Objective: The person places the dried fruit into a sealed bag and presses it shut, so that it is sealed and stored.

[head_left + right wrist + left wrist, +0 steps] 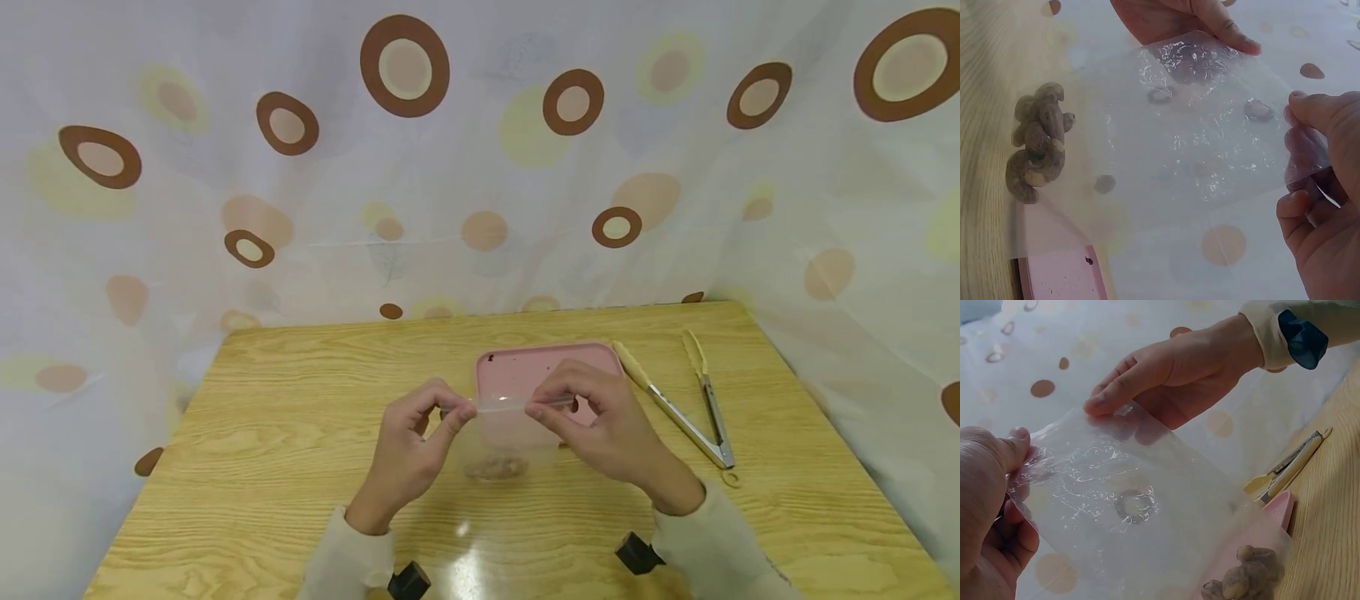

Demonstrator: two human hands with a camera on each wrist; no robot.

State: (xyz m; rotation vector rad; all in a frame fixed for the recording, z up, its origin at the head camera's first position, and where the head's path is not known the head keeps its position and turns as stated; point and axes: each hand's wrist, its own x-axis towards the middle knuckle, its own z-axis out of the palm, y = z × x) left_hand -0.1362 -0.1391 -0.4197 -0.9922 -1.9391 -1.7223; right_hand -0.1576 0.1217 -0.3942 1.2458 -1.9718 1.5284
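Observation:
A clear plastic bag (480,442) hangs upright between my two hands, its top edge stretched sideways. My left hand (412,446) pinches the left top corner between thumb and fingers. At the other corner my right hand (607,421) pinches the same edge. Brown, curved nuts that look like skin-on cashews (1038,147) lie heaped at the bottom of the bag, low over the wooden table. Through the film in the left wrist view, the fingertips of the right hand (1179,372) show behind the bag.
Behind the bag lies a pink tray (517,367) with a few dark crumbs on it. To its right, metal tongs with beige tips (684,422) lie spread on the wooden table (322,375). A patterned curtain (465,167) hangs around the table's back and sides.

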